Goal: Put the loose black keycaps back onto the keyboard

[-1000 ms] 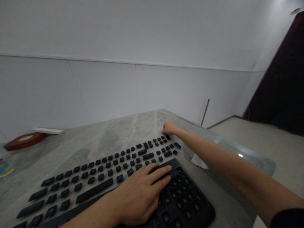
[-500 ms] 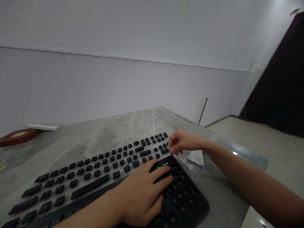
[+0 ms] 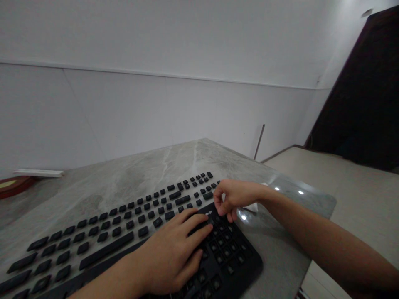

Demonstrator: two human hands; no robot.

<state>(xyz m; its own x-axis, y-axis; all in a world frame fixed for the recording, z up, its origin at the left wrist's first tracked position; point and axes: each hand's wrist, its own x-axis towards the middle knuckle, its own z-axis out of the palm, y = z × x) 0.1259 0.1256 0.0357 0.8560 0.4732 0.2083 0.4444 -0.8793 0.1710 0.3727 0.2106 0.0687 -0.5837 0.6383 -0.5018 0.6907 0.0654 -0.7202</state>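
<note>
A black keyboard lies at an angle on the table, with bare switch sockets showing at its right end. My left hand rests flat across it, fingers stretched out toward the sockets. My right hand is curled with thumb and fingertips pinched together over the keyboard's far edge, by the white lettering. Whatever those fingertips hold, if anything, is hidden. Beyond the keyboard, loose black keycaps are laid out in rows, with a long space bar among them.
The grey marbled table meets a white wall at the back. At far left lie a red-brown round object and a white strip. Something white is partly behind my right wrist. The floor shows past the right edge.
My right hand has moved from beside the keycap rows to over the keyboard's far edge. The left hand stays on the keyboard. The whole view has shifted slightly.
</note>
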